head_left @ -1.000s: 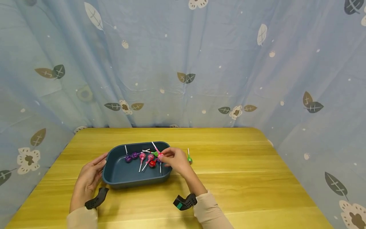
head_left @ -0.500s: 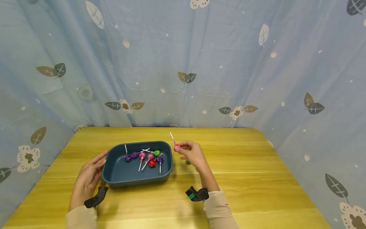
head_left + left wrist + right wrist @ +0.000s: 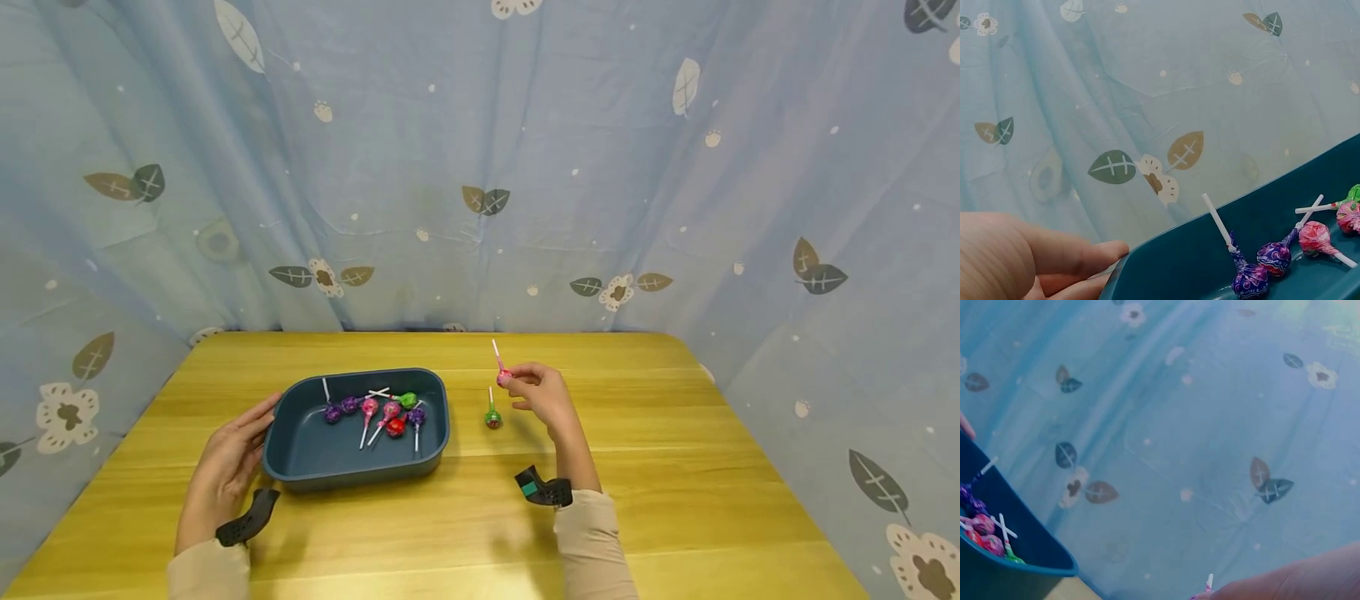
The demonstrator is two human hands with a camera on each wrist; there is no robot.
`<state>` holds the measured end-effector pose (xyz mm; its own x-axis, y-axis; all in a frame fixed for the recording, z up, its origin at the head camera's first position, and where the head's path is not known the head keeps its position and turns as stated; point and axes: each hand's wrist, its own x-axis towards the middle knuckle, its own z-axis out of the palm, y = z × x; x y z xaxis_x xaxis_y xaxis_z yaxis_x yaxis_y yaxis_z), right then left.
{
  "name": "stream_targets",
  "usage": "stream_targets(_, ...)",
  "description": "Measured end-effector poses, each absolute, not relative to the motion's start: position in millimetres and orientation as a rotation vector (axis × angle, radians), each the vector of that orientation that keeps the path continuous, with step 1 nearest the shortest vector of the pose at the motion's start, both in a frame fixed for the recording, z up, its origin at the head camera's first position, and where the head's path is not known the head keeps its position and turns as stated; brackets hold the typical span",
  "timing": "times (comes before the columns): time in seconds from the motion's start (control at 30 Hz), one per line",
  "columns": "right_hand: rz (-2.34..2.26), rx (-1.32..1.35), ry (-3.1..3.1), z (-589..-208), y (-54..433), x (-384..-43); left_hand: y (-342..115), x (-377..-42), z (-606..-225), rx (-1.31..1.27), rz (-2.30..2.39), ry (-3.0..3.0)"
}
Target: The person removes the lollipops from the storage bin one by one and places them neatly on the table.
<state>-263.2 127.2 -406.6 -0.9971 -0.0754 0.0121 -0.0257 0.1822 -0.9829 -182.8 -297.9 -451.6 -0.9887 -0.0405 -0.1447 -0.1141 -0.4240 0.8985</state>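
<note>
My right hand [image 3: 546,396] pinches a pink lollipop [image 3: 504,378] by its wrapped head, the white stick pointing up, over the table right of a dark blue bin [image 3: 303,454]. Just below it, a green lollipop [image 3: 492,417] lies on the table. My left hand [image 3: 223,467] rests against the bin's left end, its fairly straight fingers at the rim. Inside the bin are several lollipops: purple [image 3: 1250,280], pink [image 3: 1315,237], red [image 3: 395,427] and green [image 3: 407,400]. In the right wrist view, only a bit of the held lollipop [image 3: 1209,582] shows beside the hand.
The wooden table [image 3: 660,467] reaches back to a blue patterned curtain [image 3: 420,150], which also hangs along both sides. Each wrist wears a black strap mount, one on the left [image 3: 251,518] and one on the right [image 3: 543,487].
My right hand has carried the pink lollipop out of the bin and rightward, past the green one on the table. My left hand has stayed at the bin's left end.
</note>
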Motion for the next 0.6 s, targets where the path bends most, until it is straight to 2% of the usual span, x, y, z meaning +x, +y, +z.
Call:
stream_targets(0.33,-1.833,0.022,2.432,-413.7,142.3,-267.4,-297.1,-185.0,-452.1,-0.19,2.647,1.64)
stream_targets(0.6,-1.682,0.072,2.473,-422.0,143.5,-269.1,-298.9,-185.1,-449.8,-0.267,2.603,1.606)
